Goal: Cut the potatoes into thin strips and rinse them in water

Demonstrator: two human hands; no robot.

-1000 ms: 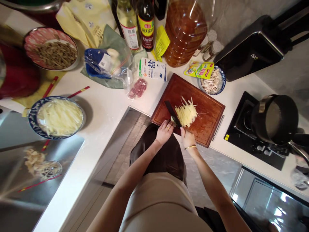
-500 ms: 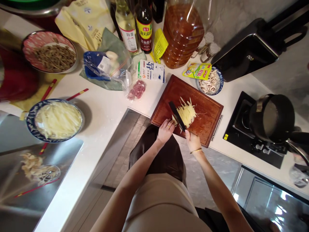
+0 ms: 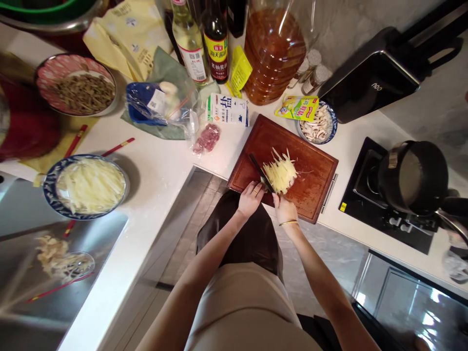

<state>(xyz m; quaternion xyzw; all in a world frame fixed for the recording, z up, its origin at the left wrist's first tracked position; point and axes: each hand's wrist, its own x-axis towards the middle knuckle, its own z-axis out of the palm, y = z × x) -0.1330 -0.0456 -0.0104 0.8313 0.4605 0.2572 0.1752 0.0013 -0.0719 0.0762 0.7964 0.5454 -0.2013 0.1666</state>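
Observation:
A wooden cutting board lies at the counter's front edge, bearing a pile of pale yellow potato shreds. My right hand is closed around the handle of a dark-bladed kitchen knife. The blade stands on edge, just left of the pile. Against the blade's left side, at the board's near edge, my left hand has its fingers bent down over a pale piece of potato, mostly hidden by fingers and blade.
Behind the board stand a bowl of sliced mushrooms, a salt packet and a large oil jug. Packed meat lies left. A bowl of shreds is beside the sink. Right is a pot on the stove.
The knife has shifted left, away from the shred pile, and my right hand has moved left with it. My left hand stays at the board's near edge.

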